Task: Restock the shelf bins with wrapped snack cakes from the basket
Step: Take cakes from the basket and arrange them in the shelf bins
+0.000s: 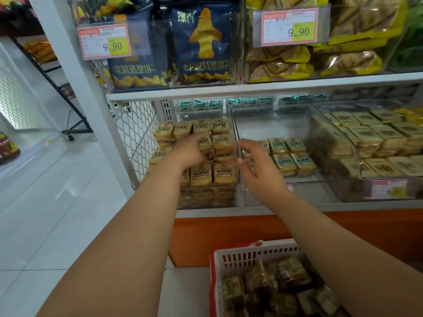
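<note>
A clear left bin (229, 114) on the lower shelf is packed with yellow-brown wrapped snack cakes (223, 173). My left hand (188, 153) rests on top of these cakes, fingers laid over them; whether it grips one is hidden. The middle clear bin (297, 181) holds only several green-labelled cakes (285, 154) on its floor. My right hand (256, 165) hovers at the wall between the two bins, fingers spread and relaxed, holding nothing. Below, a white basket with a red rim (214, 271) holds several wrapped cakes (290, 273).
A right bin (357, 156) is stacked with pale wrapped cakes. The upper shelf (229, 89) carries blue snack bags, yellow packs and 9.90 price tags. An orange base panel (229, 234) runs under the shelf. White tiled floor lies to the left, with a wire rack behind.
</note>
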Motion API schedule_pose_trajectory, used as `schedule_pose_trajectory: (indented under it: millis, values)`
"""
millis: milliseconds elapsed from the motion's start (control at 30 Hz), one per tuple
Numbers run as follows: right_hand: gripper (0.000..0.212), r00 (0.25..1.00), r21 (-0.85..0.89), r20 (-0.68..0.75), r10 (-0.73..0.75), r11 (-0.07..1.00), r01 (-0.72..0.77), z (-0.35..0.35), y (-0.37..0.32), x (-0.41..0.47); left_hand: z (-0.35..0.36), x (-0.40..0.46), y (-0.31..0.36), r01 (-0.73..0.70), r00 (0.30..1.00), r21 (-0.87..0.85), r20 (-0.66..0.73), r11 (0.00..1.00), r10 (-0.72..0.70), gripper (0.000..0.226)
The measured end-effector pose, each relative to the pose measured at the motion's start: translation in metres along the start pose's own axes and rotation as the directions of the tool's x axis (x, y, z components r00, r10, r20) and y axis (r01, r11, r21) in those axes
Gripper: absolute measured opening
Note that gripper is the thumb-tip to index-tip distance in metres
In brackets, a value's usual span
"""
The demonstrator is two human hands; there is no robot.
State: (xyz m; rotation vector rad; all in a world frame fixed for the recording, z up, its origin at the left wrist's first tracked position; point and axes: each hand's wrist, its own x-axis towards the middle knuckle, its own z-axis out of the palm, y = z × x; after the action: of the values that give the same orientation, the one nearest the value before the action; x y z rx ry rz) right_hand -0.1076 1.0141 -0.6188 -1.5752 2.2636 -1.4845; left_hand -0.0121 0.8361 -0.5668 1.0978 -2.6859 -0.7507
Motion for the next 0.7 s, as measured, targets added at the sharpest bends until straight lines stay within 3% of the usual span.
schedule_pose_trajectory:
  millis: [67, 167, 233, 300, 333, 367, 400, 467, 533, 600, 700]
  values:
    - [0.036, 0.993, 0.112, -0.094, 0.074, 0.992, -0.064, -0.008, -0.003, -0.023, 0.006, -0.009, -0.003, 0.004, 0.998, -0.045, -0.056, 0.999, -0.007, 0.08]
    - [0.035, 0.97, 0.138, -0.142, 0.196, 0.975, -0.177, -0.016, 0.001, -0.073, 0.029, -0.036, -0.005, -0.057, 0.964, -0.071, -0.262, 0.996, 0.037, 0.065]
    - [0.029, 0.951, 0.11, -0.159, 0.267, 0.962, -0.251, -0.023, 0.01, -0.109, 0.046, -0.065, 0.008, -0.155, 0.861, -0.053, -0.497, 0.987, 0.109, 0.045]
    - [0.024, 0.92, 0.072, -0.141, 0.366, 0.931, -0.359, -0.033, 0.023, -0.142, 0.067, -0.099, 0.033, -0.321, 0.688, -0.078, -0.705, 0.944, 0.175, 0.03]
    - [0.021, 0.896, 0.056, -0.126, 0.425, 0.905, -0.421, -0.036, 0.031, -0.158, 0.08, -0.115, 0.045, -0.405, 0.616, -0.071, -0.758, 0.912, 0.214, 0.026]
    - [0.019, 0.857, 0.05, -0.119, 0.501, 0.865, -0.499, -0.039, 0.043, -0.173, 0.098, -0.128, 0.054, -0.466, 0.589, -0.065, -0.767, 0.882, 0.255, 0.022]
    - [0.016, 0.802, 0.067, -0.125, 0.584, 0.811, -0.581, -0.041, 0.053, -0.186, 0.119, -0.139, 0.06, -0.502, 0.604, -0.068, -0.741, 0.862, 0.294, 0.019]
    - [0.015, 0.69, 0.155, -0.139, 0.711, 0.704, -0.693, -0.044, 0.073, -0.209, 0.159, -0.16, 0.065, -0.494, 0.71, -0.112, -0.624, 0.862, 0.325, 0.015]
    - [0.017, 0.623, 0.246, -0.122, 0.773, 0.631, -0.735, -0.044, 0.088, -0.224, 0.195, -0.171, 0.057, -0.37, 0.859, -0.164, -0.436, 0.915, 0.269, 0.018]
    - [0.015, 0.585, 0.261, -0.092, 0.806, 0.586, -0.767, -0.043, 0.1, -0.233, 0.229, -0.171, 0.036, -0.199, 0.962, -0.099, -0.211, 0.975, 0.174, 0.025]
    - [0.015, 0.498, 0.302, -0.024, 0.867, 0.481, -0.823, -0.036, 0.115, -0.243, 0.268, -0.169, 0.011, -0.111, 0.99, 0.083, 0.102, 0.99, 0.102, 0.048]
